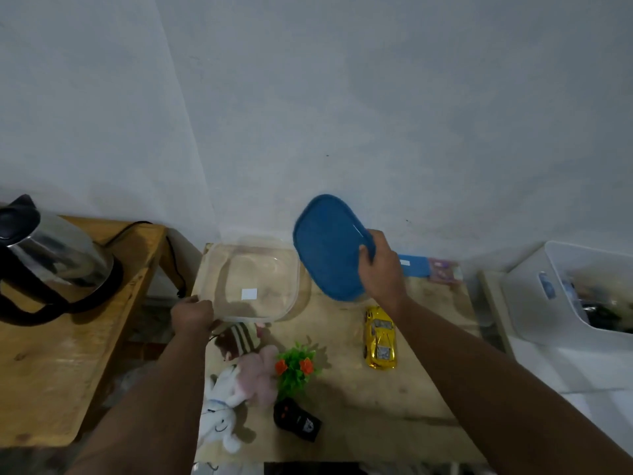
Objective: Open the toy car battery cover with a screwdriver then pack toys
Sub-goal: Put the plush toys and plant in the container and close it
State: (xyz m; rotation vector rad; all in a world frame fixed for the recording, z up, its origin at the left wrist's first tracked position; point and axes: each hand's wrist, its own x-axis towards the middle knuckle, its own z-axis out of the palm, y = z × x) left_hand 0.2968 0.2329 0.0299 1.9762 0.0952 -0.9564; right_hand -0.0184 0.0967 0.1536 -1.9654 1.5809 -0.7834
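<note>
A clear plastic container [260, 279] sits lidless at the back of the small wooden table [359, 406]. My left hand [191, 315] grips its near-left rim. My right hand [382, 269] holds the blue lid [329, 245] tilted up in the air, right of the container. The yellow toy car [379, 337] lies on its wheels below the lid. Soft toys lie near the front: a brown striped one [239, 337], a pink one [260, 371], a white one [219, 416]. A green plastic plant with orange flowers [296, 366] and a black remote [296, 419] lie beside them. No screwdriver is clearly visible.
A steel kettle [51, 258] stands on a wooden table to the left, its cord hanging between the tables. A blue flat item [414, 265] and a pink packet [443, 269] lie at the back right. A white bin [582, 289] stands at the right.
</note>
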